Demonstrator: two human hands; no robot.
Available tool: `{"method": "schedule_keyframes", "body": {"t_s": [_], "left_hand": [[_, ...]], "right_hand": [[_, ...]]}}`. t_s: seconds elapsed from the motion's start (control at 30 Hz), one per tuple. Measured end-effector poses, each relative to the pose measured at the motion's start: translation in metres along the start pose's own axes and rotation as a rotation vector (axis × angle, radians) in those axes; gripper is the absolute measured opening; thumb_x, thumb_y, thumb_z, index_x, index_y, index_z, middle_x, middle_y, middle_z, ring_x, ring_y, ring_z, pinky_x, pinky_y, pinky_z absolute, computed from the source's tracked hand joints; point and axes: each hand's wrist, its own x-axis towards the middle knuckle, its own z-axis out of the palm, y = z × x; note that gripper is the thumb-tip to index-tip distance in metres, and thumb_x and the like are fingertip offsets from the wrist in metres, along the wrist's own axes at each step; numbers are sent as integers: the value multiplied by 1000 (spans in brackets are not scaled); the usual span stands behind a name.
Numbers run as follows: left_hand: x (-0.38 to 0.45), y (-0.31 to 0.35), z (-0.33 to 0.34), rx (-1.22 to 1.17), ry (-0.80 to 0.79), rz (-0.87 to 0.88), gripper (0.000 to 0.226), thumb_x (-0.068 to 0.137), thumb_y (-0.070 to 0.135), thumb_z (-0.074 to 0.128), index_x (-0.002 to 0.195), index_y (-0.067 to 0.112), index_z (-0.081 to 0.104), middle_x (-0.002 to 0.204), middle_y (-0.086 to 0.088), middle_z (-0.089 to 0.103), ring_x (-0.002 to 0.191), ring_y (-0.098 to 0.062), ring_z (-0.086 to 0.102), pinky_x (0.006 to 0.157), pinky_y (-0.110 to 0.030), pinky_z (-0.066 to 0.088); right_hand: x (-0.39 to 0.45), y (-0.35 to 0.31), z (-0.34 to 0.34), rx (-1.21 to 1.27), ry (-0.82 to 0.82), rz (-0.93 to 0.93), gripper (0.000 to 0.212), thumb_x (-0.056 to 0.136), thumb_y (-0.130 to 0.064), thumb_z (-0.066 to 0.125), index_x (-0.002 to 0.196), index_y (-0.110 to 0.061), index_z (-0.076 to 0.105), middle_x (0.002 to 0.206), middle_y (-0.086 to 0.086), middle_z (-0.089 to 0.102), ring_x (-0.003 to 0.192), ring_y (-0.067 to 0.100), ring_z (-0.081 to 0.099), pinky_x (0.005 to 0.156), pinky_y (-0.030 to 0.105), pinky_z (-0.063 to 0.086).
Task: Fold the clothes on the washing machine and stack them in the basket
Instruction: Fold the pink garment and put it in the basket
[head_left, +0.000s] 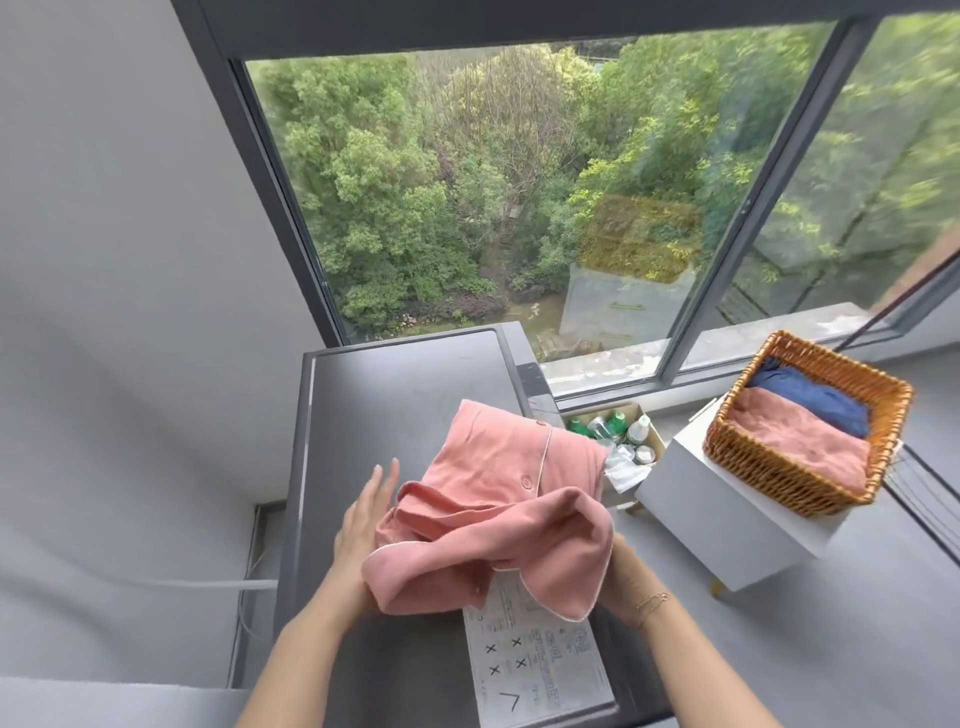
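A pink buttoned shirt (498, 519) with white piping lies partly folded on the grey washing machine top (395, 395). My left hand (363, 514) lies flat against the shirt's left edge with its fingers straight. My right hand (618, 566) is mostly hidden under the shirt's right side, and a fold of the cloth hangs raised over it. A wicker basket (779, 467) sits to the right on a white stand, holding a folded pink garment (810, 441) and a blue garment (815, 397) behind it.
A white label sheet (540, 665) is stuck to the machine top near me. A cardboard box of bottles (618, 431) stands on the floor between the machine and the white stand (727, 525). A large window lies ahead and a grey wall is on the left.
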Motion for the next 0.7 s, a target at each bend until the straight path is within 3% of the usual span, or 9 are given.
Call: {"method": "schedule_keyframes", "body": {"t_s": [0.03, 0.1, 0.17, 0.27, 0.33, 0.4, 0.53, 0.63, 0.7], "left_hand": [[-2, 2, 3, 46, -5, 54, 113, 42, 92, 47, 139, 61, -2, 158, 24, 0, 146, -16, 9, 115, -40, 18], [-3, 12, 3, 35, 4, 181, 80, 41, 97, 44, 114, 87, 14, 142, 51, -1, 141, 0, 1, 112, -34, 15], [1, 8, 7, 18, -56, 306, 49, 53, 87, 48, 100, 85, 35, 128, 63, 10, 141, 1, 6, 110, -32, 14], [1, 30, 12, -255, -317, 159, 35, 67, 54, 77, 101, 47, 69, 123, 19, 63, 125, -9, 53, 112, -39, 34], [7, 46, 19, -242, -382, 92, 22, 72, 30, 83, 91, 27, 72, 98, 5, 72, 88, 1, 68, 80, -20, 54], [10, 61, 20, -325, -246, -92, 23, 79, 42, 72, 85, 21, 66, 82, 5, 66, 67, 4, 62, 54, -13, 47], [15, 55, 30, -604, -199, -313, 58, 63, 66, 72, 98, 21, 71, 88, -1, 75, 86, -19, 71, 77, -32, 56], [17, 47, 39, -702, -172, -346, 59, 66, 63, 75, 100, 16, 71, 87, -4, 76, 86, -21, 71, 81, -33, 56], [18, 47, 45, -734, -119, -383, 50, 73, 57, 73, 99, 14, 71, 89, -5, 75, 87, -22, 70, 80, -33, 55]], "right_hand": [[-4, -6, -3, -13, -10, -30, 49, 83, -29, 44, 91, 15, 64, 87, 22, 63, 84, 22, 59, 81, 41, 52], [-8, -12, 0, -15, -4, -134, 48, 77, -36, 45, 101, 2, 63, 96, 13, 61, 90, 13, 57, 90, 23, 47], [7, 0, -23, 22, -114, -17, 49, 77, -41, 46, 104, -3, 60, 101, 14, 61, 96, 16, 58, 95, 28, 45], [35, 7, -56, -58, -292, 148, 46, 90, -34, 53, 117, 3, 56, 117, 31, 57, 110, 40, 57, 96, 53, 46], [39, 1, -76, -111, -502, 280, 18, 99, -14, 49, 109, -2, 58, 103, 26, 64, 95, 30, 62, 75, 37, 57], [41, -7, -79, 53, -468, 350, 14, 99, -9, 50, 108, -10, 61, 100, 11, 69, 85, 13, 66, 63, 21, 55], [56, -14, -58, 118, -272, 414, 26, 96, -40, 55, 96, -19, 70, 92, 0, 72, 87, 13, 66, 62, 24, 52], [64, -14, -41, -2, -151, 351, 24, 97, -29, 54, 82, -13, 65, 81, 2, 68, 88, 19, 61, 66, 27, 47], [63, -15, -34, -46, -120, 281, 25, 91, -41, 52, 86, -19, 64, 85, 0, 69, 93, 19, 62, 75, 33, 48]]}}
